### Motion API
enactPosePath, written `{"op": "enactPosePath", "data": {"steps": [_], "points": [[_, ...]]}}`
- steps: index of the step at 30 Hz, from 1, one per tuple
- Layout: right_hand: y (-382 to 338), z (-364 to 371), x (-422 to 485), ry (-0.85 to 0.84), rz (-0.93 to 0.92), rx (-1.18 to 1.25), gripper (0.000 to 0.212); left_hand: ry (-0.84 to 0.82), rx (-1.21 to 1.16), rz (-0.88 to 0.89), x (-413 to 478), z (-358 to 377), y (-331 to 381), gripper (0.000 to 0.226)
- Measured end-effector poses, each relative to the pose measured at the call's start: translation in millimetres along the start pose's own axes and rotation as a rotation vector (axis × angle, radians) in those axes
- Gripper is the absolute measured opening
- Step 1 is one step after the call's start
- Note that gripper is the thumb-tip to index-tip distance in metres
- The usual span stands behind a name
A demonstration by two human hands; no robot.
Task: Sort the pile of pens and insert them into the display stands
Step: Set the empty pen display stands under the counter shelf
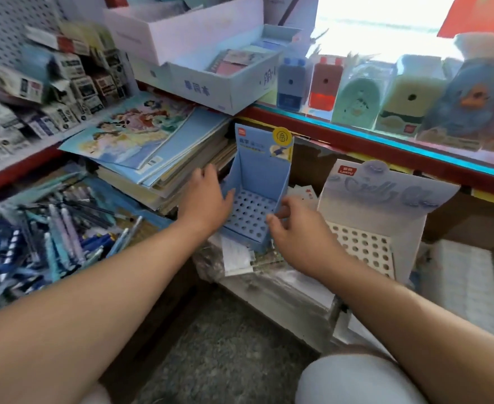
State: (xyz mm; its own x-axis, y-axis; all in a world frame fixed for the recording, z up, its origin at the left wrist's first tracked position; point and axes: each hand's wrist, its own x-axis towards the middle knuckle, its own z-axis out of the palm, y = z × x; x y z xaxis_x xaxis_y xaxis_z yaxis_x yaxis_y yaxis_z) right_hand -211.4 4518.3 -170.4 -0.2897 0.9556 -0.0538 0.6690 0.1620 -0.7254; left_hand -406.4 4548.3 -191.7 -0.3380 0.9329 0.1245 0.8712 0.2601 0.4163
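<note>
The left hand (pixel 208 196) and right hand (pixel 295 231), fingers curled, pinched the walls of the blue cardboard display stand (pixel 254 182), holed grid upward; piled blue pens (pixel 59 237) at left lay crisscrossed.

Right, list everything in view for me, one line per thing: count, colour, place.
blue display stand: one, light blue, centre, holes empty
white display stand: one, white, right of the blue one, visible holes empty
pens: a pile, too many to count, blues and purples, lower left
notebooks: a stack, mostly blue covers, behind the left hand
pencil sharpeners: about five, blue, red, green, yellow, blue, on the glass counter
cardboard boxes: at least two, white and pale blue, top centre
small packets: many, white and dark, left shelf
left hand: grips the blue stand's left wall
right hand: holds the blue stand's right wall
</note>
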Motion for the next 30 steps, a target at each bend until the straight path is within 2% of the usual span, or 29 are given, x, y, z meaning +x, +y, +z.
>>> {"op": "enactPosePath", "data": {"steps": [2, 5, 7, 12, 19, 23, 30], "points": [[-4, 18, 20, 0.001, 0.078, -0.048, 0.042, -0.057, 0.028, -0.018, 7, 2, -7, 0.044], [-7, 36, 43, -0.023, 0.225, -0.089, 0.052, -0.111, 0.038, 0.018, 11, 4, -13, 0.03], [-5, 42, 55, 0.0, 0.247, -0.114, 0.051, -0.145, 0.028, 0.031, 11, 6, -17, 0.024], [11, 47, 74, 0.026, 0.127, -0.154, 0.039, -0.138, 0.027, 0.009, 10, 6, -26, 0.021], [13, 44, 84, -0.015, -0.028, -0.123, 0.046, -0.109, -0.001, -0.049, 8, 2, -30, 0.027], [10, 45, 91, -0.034, -0.051, 0.005, 0.047, -0.092, 0.007, -0.079, 7, 0, -32, 0.031], [-5, 46, 93, -0.058, -0.056, 0.002, 0.048, -0.086, 0.08, -0.113, 5, -5, -39, 0.027]]}}
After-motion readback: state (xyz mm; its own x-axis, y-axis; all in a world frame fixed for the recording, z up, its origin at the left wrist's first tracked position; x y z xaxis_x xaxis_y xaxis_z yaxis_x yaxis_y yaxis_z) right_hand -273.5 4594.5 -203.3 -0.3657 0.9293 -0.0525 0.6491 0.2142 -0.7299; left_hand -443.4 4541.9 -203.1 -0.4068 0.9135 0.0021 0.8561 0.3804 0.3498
